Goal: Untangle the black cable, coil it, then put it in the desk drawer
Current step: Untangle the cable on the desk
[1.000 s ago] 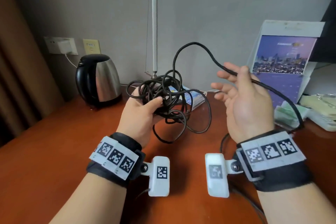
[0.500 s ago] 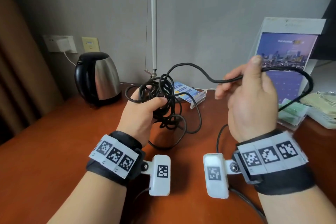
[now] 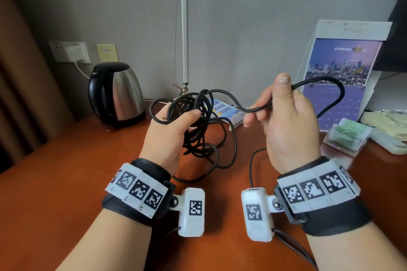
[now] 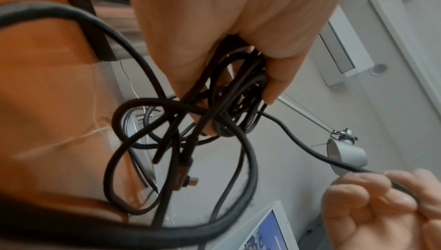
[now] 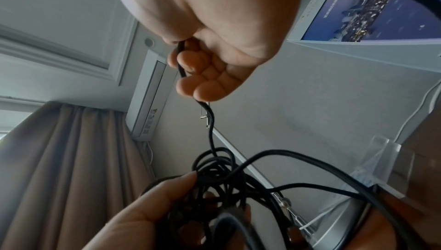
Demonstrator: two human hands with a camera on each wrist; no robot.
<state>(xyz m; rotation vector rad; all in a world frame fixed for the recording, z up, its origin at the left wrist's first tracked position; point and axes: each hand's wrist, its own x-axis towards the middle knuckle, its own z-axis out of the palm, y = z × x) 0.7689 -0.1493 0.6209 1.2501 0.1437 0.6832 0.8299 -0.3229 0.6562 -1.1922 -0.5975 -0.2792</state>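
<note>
The left hand [image 3: 167, 136] has its fingers [image 4: 274, 84] curled round the knotted bulk of the black cable [image 3: 198, 125], held above the surface [image 3: 66, 182]. It looks light, limp and slack, best taken by one free strand. The right hand [image 3: 288, 130] pinches such a strand, raised. A plug [image 4: 188, 178] dangles, probably one end; the drawer is out of view.

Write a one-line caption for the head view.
Left hand grips the tangled black cable while right hand draws one strand free.
</note>
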